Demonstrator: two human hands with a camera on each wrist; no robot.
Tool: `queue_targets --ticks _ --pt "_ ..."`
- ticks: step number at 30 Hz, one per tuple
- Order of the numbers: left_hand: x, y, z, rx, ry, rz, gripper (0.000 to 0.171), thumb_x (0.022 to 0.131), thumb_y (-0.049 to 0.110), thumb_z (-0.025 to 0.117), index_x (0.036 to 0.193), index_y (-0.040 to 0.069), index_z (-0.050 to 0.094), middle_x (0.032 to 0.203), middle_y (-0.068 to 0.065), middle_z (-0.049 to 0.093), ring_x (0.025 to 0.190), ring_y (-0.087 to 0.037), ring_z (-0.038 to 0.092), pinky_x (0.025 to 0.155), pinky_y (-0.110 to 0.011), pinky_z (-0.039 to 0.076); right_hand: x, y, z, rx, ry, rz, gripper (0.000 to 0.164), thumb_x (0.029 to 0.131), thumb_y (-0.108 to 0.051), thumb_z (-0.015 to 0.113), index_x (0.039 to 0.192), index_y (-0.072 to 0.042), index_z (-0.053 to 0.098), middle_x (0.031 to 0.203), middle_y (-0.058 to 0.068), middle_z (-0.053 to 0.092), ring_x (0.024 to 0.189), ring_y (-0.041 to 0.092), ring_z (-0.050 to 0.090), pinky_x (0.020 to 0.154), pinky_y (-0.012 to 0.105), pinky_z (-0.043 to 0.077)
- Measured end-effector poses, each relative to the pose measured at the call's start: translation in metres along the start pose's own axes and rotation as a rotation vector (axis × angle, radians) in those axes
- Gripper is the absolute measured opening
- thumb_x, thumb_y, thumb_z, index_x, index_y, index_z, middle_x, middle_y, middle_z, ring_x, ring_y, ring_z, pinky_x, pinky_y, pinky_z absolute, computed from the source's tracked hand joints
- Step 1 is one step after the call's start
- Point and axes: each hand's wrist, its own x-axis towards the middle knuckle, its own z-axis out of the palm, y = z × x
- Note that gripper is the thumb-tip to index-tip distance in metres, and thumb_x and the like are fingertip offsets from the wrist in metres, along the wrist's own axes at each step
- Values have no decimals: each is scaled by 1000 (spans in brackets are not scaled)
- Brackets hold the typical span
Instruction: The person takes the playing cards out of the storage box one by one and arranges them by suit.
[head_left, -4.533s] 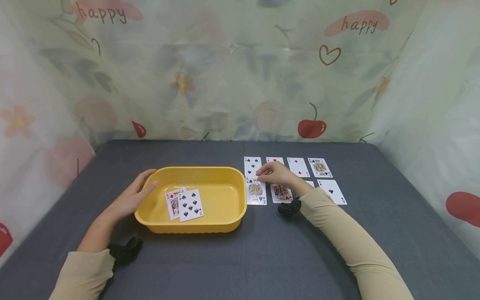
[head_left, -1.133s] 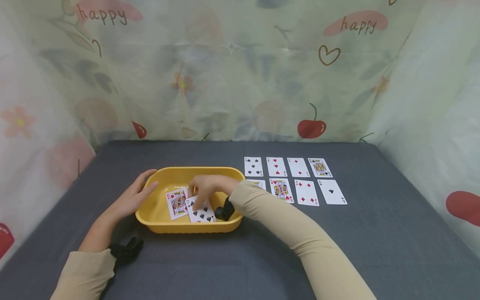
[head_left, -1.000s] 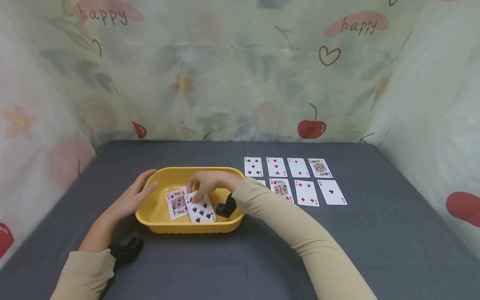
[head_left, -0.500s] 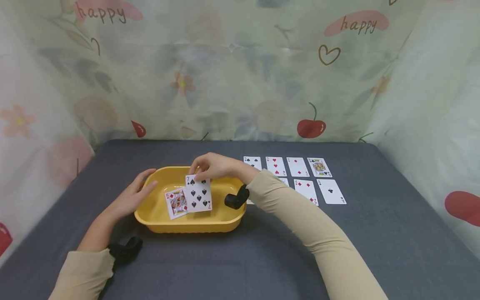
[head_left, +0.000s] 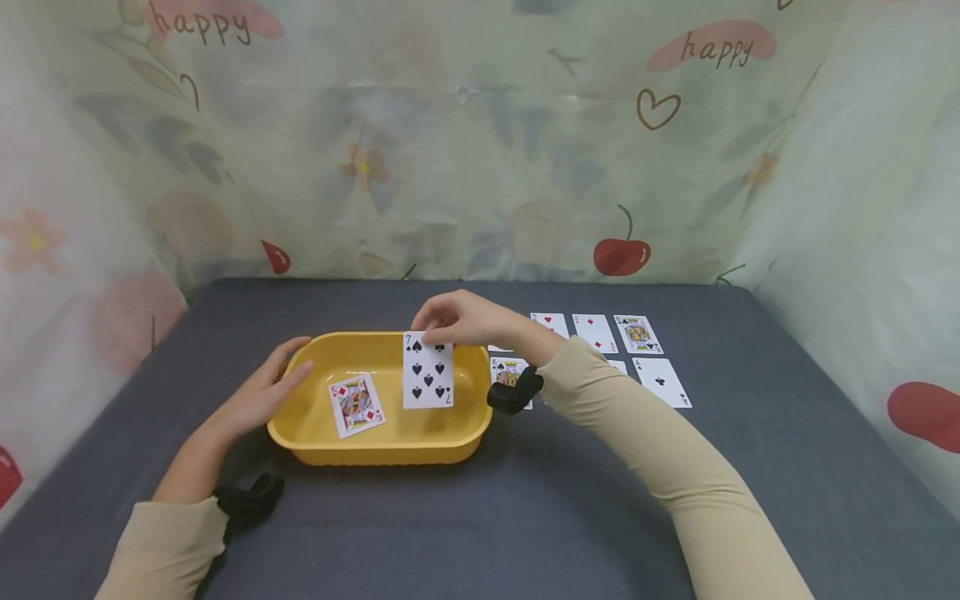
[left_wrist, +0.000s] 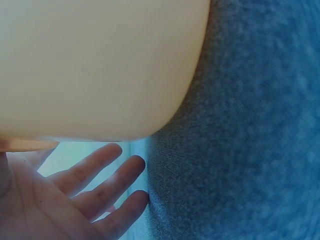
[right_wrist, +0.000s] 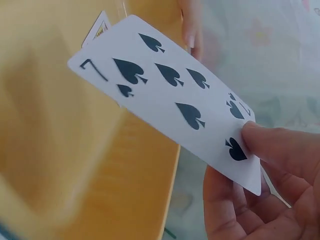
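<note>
Between thumb and fingers, my right hand (head_left: 480, 321) pinches a playing card, the seven of spades (head_left: 428, 379), by its top edge. It hangs above the right half of a yellow tub (head_left: 382, 457); the right wrist view shows the card's face (right_wrist: 170, 95) tilted. On the tub's floor lies a king of diamonds (head_left: 357, 406), face up. My left hand (head_left: 262, 387) rests at the tub's left end, thumb over the rim. In the left wrist view its fingers (left_wrist: 107, 192) are spread and fairly straight beside the tub wall.
Two rows of face-up cards lie right of the tub, including a king of clubs (head_left: 638, 334), an ace of clubs (head_left: 662, 383) and a king of spades (head_left: 507, 367). My right arm hides several. A patterned curtain (head_left: 465, 167) stands behind the dark cloth-covered table (head_left: 525, 517).
My right hand has gone from the cards on the table into the tub, picked up the seven of spades, raised it and moved right. My left hand has stayed at the tub.
</note>
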Motion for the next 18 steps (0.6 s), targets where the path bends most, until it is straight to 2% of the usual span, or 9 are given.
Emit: queue_targets --ticks 9,18 --pt "0 0 0 7 -2 0 67 100 45 33 149 7 8 147 -31 22 126 -43 36 99 -56 34 -22 10 -16 63 76 48 20 90 -16 62 109 -13 64 99 7 66 87 17 60 76 30 49" --pt "1 0 0 13 -6 -5 68 99 46 33 149 7 7 146 -31 23 124 -42 38 98 -55 36 -39 23 -29 111 135 53 22 89 -16 63 111 -10 63 105 9 68 87 16 61 77 29 50"
